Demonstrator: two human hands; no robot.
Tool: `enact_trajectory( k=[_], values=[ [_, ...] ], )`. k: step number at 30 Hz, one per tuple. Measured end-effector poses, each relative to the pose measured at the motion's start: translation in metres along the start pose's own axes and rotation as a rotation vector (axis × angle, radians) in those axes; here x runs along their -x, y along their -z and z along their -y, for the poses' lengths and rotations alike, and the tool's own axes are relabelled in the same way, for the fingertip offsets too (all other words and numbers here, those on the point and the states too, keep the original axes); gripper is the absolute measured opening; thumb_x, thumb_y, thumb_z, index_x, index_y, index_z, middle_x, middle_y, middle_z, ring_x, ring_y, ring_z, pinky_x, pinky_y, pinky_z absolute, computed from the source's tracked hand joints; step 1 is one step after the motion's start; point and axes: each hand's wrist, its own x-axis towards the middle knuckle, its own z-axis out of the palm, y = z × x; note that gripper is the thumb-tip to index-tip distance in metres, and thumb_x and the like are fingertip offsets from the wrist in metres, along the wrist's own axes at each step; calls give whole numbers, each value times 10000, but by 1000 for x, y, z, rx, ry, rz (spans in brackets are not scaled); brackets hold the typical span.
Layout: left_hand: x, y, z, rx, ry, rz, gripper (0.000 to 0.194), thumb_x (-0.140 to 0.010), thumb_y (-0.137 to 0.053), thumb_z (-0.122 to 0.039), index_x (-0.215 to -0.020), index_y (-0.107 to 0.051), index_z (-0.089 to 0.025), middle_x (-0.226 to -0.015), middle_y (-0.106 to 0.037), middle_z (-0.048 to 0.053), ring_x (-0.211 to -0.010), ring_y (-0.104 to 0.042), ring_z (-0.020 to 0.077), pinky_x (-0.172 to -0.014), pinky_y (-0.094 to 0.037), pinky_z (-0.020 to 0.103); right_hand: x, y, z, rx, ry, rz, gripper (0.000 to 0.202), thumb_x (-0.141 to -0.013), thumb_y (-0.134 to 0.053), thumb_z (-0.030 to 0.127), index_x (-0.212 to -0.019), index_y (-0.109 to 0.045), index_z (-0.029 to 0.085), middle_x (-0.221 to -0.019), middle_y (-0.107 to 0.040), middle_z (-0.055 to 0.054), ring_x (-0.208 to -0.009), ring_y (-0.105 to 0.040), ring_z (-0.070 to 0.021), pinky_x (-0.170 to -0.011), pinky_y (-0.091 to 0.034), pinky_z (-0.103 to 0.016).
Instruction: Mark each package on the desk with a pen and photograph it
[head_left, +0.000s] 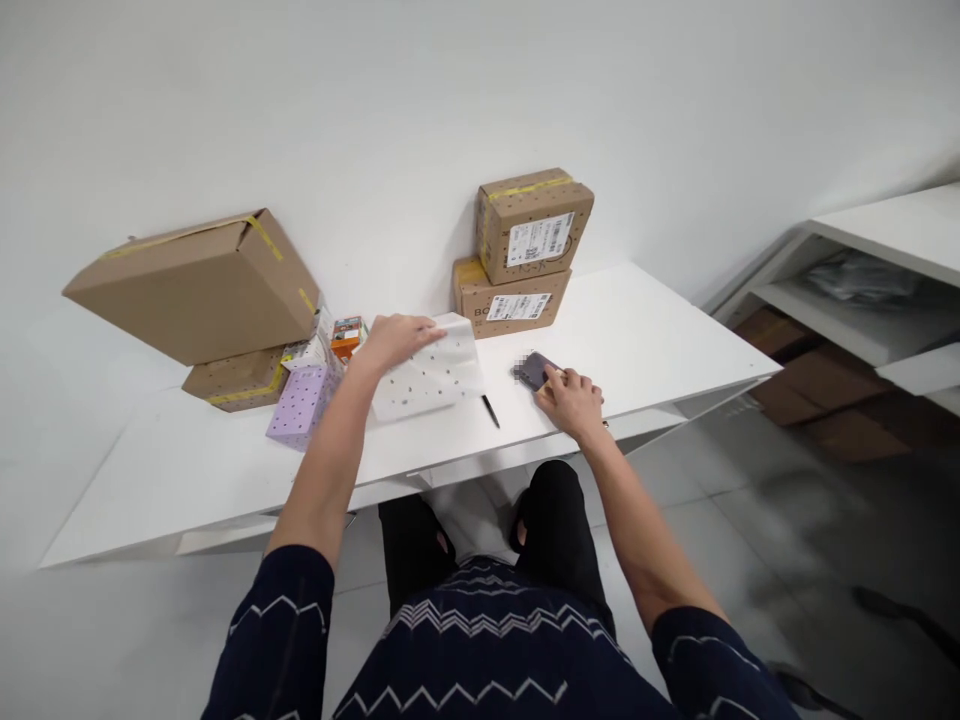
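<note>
My left hand (397, 340) lies over the upper left edge of a white sheet with small dark markings (431, 375), fingers closed on that edge; my thumb is hidden. To the right, my right hand (574, 400) has its fingers bent around the near right end of a dark phone (532, 370) at tabletop level. A small tan patch shows by those fingers, too unclear to name. Between my hands, a black pen (490, 411) lies just off the sheet's right corner.
A white table (637, 330) stands against the wall. Behind the sheet are two stacked cardboard boxes (514, 300). Left of my arm stand a large tilted carton (202, 295), a smaller carton (244, 380), a purple dotted box (298, 405) and an orange box (346, 338). Shelving (847, 310) stands right.
</note>
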Motion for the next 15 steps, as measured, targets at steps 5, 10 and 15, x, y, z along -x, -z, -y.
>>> enact_trajectory(
  k=[5,10,15],
  values=[
    [-44,4,18,-106,114,-88,490,-997,-304,-473,-1356,-574,-276,-1292,-654,128,-1194,-562,333,-1021,-347,524,-4,-2,-6,-17,6,22,584,-925,-496,479,-1446,-495,216,-1365,-532,-196,-1108,-499,-362,-867,-406,-458],
    [-33,-14,21,-152,180,-131,630,-970,-307,-585,-1527,-340,-293,-1582,-344,152,-1442,-262,439,-1094,-191,702,-5,-6,-10,-42,13,17,574,-924,-506,486,-1427,-514,209,-1367,-533,-214,-1157,-485,-376,-915,-406,-494],
    [-5,-33,25,-163,137,-6,807,-871,-529,-636,-1563,-219,-360,-1655,-181,116,-1492,-83,488,-1086,-112,780,-6,-8,-12,-76,16,66,554,-925,-512,479,-1402,-533,197,-1379,-529,-224,-1216,-462,-399,-979,-383,-549]
  ],
)
